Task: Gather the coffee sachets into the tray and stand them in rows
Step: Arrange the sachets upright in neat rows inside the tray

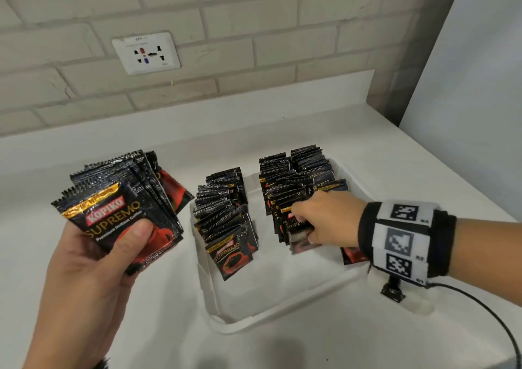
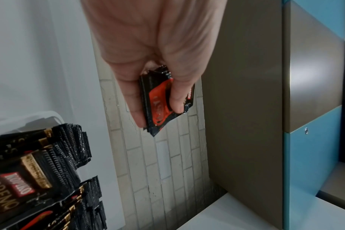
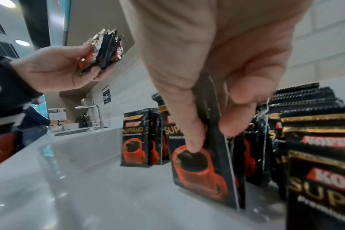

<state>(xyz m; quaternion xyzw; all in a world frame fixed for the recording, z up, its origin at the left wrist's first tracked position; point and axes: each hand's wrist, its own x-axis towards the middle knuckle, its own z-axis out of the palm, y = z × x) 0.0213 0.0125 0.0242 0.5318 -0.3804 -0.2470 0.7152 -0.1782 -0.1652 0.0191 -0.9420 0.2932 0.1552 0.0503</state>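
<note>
In the lower left of the head view, the person's left hand (image 1: pixel 93 258) grips a fanned bundle of black foil coffee sachets with red cups printed on them (image 1: pixel 127 196), thumb pressed across the front one, held above the white countertop (image 1: pixel 141 326) and apart from the tray. The left wrist view shows the same bundle (image 2: pixel 161 101) clamped between thumb and fingers.

At centre right, the shallow white plastic tray (image 1: pixel 254 306) sits on the counter. Inside it, one row of upright sachets (image 1: pixel 226 213) runs along the left side and two more rows (image 1: pixel 296 176) stand at the right. The right hand (image 1: pixel 327 219), wearing a black-and-white marker wristband (image 1: pixel 404 241), reaches into the tray and pinches a single sachet (image 3: pixel 205 175) between thumb and fingers at the near end of the middle row, its bottom edge touching the tray floor, standing upright.

A white wall socket (image 1: pixel 146 53) sits in the brick wall at upper left.
</note>
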